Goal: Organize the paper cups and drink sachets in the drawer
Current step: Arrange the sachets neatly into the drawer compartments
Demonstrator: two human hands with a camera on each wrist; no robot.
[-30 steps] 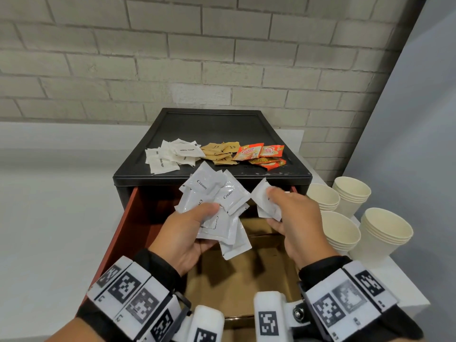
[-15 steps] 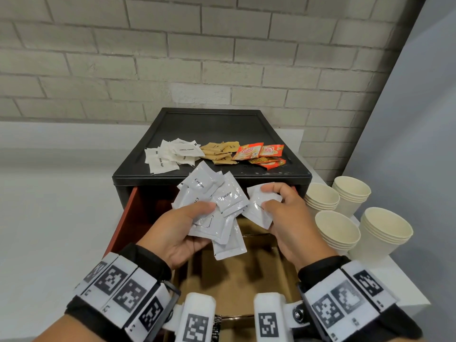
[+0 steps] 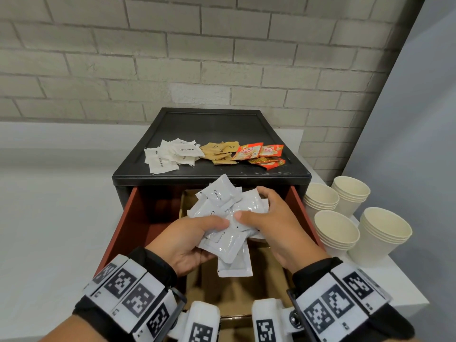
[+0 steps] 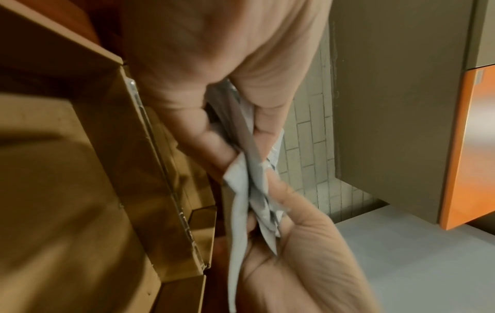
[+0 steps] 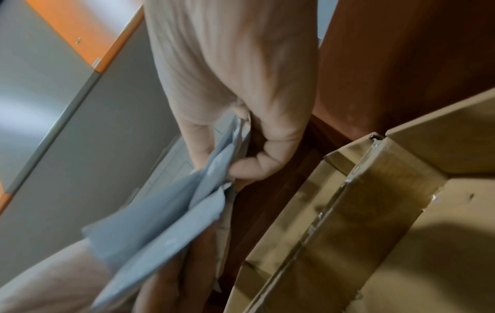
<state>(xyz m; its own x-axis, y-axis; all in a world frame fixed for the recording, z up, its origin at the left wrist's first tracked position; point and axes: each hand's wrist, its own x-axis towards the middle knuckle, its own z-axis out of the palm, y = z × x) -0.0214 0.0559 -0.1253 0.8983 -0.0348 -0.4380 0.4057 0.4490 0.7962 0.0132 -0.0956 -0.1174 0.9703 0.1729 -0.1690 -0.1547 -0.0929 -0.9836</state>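
Drawer (image 3: 128, 218) open w/ cardboard dividers (image 3: 237, 287). Cup stacks (image 3: 377, 233) on its right. Both hands, left (image 3: 187, 240) & right (image 3: 278, 225), pinch one bunch of creamer sachets (image 3: 227, 218) above drawer; other sachets (image 3: 214, 154) on cabinet top.

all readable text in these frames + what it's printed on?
"Cream": on the top white sachet of the creamer sachets held in both hands.
"White Sugar": on the white sugar sachets on the black cabinet top.
Red-orange sachets: brand logo too blurred to read surely.
Brown sachets: print too small.
Wrist views: no text.
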